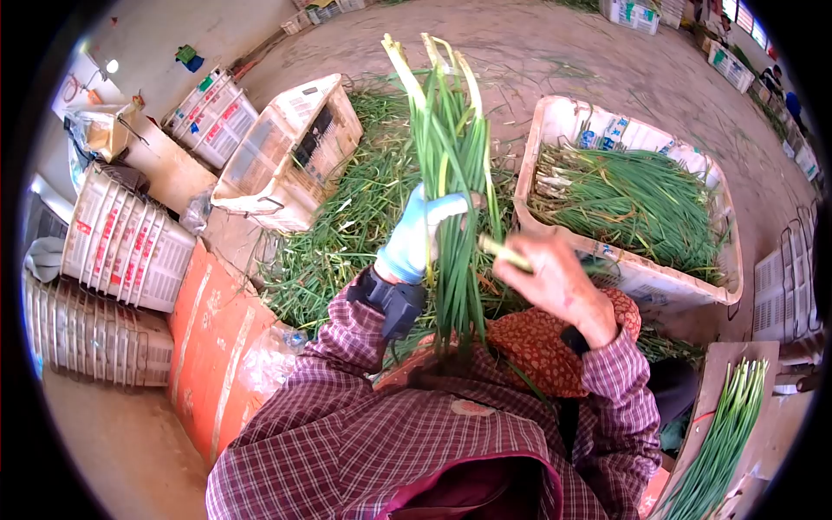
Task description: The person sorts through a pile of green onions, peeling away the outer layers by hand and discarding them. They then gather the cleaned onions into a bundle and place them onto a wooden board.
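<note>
A bunch of long green stalks (451, 156) stands upright in my left hand (416, 234), which wears a light blue glove and has its fingers wrapped round the middle. The pale root ends point up and away, the green leaves hang down toward my lap. Just right of the bunch, my bare right hand (550, 273) is closed on a pale stalk (504, 253) whose end sticks out toward the bunch; motion blurs this hand a little.
A white crate (728, 217) of green stalks stands right. Loose leaves (347, 234) cover the floor ahead and left. An open crate (251, 204), stacked crates (130, 243) and an orange board (217, 347) are left. More stalks (719, 442) lie lower right. People are far right.
</note>
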Demonstrator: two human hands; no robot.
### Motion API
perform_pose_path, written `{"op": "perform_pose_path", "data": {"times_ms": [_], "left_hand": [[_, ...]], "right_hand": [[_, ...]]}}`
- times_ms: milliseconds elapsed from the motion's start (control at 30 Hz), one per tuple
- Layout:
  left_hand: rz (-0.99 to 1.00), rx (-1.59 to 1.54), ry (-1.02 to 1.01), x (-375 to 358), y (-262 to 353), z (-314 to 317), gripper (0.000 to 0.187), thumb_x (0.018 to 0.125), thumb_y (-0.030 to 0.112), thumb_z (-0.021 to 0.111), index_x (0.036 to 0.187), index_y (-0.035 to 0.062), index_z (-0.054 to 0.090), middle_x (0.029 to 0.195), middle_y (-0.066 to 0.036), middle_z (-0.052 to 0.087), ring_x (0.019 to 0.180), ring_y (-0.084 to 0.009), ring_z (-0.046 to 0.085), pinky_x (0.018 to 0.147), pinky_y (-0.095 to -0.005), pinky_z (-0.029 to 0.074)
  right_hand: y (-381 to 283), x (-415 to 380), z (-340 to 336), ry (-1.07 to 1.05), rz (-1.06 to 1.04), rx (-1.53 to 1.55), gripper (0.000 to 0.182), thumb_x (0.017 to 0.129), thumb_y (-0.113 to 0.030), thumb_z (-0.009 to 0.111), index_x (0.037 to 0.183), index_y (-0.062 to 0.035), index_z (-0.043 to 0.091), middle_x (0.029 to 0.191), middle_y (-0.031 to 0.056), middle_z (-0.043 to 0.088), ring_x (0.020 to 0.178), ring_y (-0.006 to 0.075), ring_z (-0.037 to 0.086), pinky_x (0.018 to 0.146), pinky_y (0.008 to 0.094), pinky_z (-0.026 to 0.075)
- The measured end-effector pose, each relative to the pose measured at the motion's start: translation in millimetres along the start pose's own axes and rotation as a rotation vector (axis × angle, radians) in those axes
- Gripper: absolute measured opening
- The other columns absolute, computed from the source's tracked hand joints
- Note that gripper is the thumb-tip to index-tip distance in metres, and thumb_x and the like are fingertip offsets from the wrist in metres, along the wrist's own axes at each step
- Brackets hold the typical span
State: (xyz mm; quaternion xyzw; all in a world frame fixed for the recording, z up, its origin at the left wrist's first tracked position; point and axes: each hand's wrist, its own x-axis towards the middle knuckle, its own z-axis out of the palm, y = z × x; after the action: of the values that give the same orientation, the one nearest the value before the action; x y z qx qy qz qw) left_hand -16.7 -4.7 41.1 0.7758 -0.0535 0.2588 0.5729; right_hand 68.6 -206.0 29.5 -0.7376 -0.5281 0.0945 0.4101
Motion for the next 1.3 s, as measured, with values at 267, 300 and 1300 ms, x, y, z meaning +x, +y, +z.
{"op": "perform_pose_path", "data": {"times_ms": [267, 300, 1300], "left_hand": [[-0.164, -0.329, -0.105, -0.6, -17.3, -4.2, 0.022, 0.084, 0.012, 0.062, 0.104, 0.0028, 0.061, 0.081, -0.008, 0.062, 0.07, -0.0186, 0.06, 0.064, -0.0309, 0.05], [-0.499, -0.567, -0.035, -0.5, -6.1, -0.1, 0.023, 0.083, 0.014, 0.062, 0.103, 0.001, 0.06, 0.076, -0.008, 0.06, 0.066, -0.0176, 0.057, 0.06, -0.0304, 0.048], [-0.372, -0.472, -0.201, -26.1, -16.8, -18.4, 0.051, 0.08, 0.025, 0.066, 0.124, 0.0012, 0.053, 0.097, -0.014, 0.063, 0.071, -0.0161, 0.059, 0.059, -0.0278, 0.048]], "right_hand": [[-8.3, 32.4, -15.6, 0.624, 0.015, 0.2, 0.013, 0.087, -0.015, 0.066, 0.093, -0.0035, 0.067, 0.068, 0.0008, 0.06, 0.053, 0.0072, 0.05, 0.049, 0.0239, 0.042], [-8.5, 39.5, -15.2, 0.667, 0.011, 0.218, 0.012, 0.087, -0.014, 0.067, 0.093, -0.0035, 0.067, 0.07, 0.0001, 0.061, 0.054, 0.007, 0.051, 0.051, 0.0237, 0.043], [32.7, 41.2, -24.2, 0.883, 0.333, 0.876, 0.03, 0.098, -0.031, 0.05, 0.108, -0.0048, 0.06, 0.078, -0.0012, 0.056, 0.061, 0.007, 0.05, 0.052, 0.0209, 0.043]]}}
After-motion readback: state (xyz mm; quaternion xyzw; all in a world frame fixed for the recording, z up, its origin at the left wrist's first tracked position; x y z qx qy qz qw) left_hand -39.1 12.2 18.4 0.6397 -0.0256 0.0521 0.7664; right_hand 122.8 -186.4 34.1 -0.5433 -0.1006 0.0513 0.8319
